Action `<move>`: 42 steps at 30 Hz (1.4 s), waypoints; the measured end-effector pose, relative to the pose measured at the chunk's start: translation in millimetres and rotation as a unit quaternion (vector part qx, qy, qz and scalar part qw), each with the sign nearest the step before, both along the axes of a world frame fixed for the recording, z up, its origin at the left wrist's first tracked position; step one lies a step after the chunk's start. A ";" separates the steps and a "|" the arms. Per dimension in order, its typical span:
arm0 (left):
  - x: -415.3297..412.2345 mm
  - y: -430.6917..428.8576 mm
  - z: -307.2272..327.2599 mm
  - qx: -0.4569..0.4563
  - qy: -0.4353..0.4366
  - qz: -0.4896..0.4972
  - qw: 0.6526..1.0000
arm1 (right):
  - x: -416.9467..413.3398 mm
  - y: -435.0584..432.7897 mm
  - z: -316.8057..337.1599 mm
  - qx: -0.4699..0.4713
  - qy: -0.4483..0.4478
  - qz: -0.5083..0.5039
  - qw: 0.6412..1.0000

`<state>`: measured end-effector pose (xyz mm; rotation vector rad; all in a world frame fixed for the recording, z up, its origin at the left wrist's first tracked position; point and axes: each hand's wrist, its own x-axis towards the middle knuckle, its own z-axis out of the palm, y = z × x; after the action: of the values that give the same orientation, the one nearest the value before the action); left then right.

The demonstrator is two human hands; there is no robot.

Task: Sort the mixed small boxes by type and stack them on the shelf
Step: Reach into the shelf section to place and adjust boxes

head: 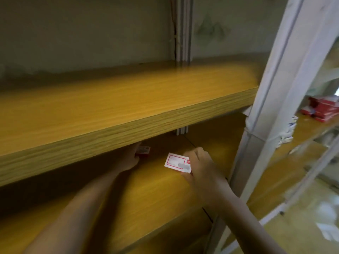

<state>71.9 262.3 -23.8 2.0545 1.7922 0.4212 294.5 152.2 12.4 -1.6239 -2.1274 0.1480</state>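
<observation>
My right hand (199,165) grips a small white box with a red border (176,162) just above the lower wooden shelf (156,189). My left hand (131,158) reaches under the upper shelf board (110,110) and holds a small red box (144,150) at the back of the lower shelf. The upper board hides most of that hand's fingers. The two boxes are apart, the red one to the left and further back.
A white metal upright (271,99) stands to the right of my hands. Beyond it, on the neighbouring shelf, lies a pile of several red boxes (321,109) and a stack of white and blue boxes (289,131). White items lie blurred at the lower right.
</observation>
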 end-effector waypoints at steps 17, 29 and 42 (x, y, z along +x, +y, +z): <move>14.7 -106.7 11.6 0.222 0.063 -0.072 0.970 | 47.1 -90.1 25.9 0.043 0.017 0.052 0.998; 183.3 -214.6 65.0 0.310 0.094 -0.082 0.942 | 214.1 -131.1 35.0 0.117 -0.017 0.041 0.992; 399.8 -205.2 87.2 0.324 0.019 -0.174 0.930 | 422.8 -149.4 38.3 0.117 -0.060 -0.064 0.989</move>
<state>471.7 57.2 63.4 2.7687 1.3623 0.9673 717.3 2.9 50.7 -1.6572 -2.0308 -0.2358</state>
